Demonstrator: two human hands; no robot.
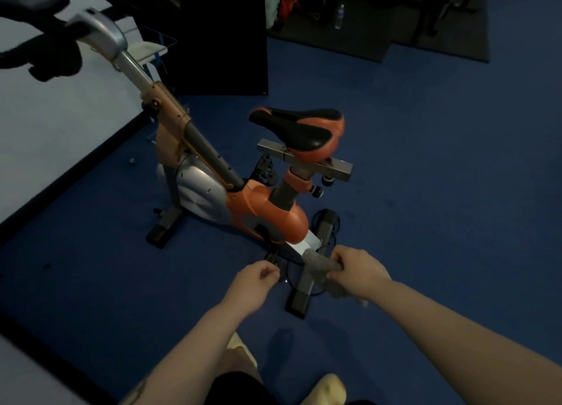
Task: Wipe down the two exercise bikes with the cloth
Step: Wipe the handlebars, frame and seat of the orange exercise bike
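Orange bike [258,210] upright on blue floor [425,191], right hand [359,270] clamped on grey cloth [319,263] at bike's rear base bar [307,286], left hand [254,286] loosely curled, holding nothing, just beside bar, bottle [340,16] far behind bike, black panel [213,33] behind handlebar post.

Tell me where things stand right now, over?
Right hand grips grey cloth low by orange bike's rear base. Left hand loosely curled, holding nothing. Nothing in the way.

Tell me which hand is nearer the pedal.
Left. The left hand is right beside the pedal; the right hand, gripping the cloth, is farther right.
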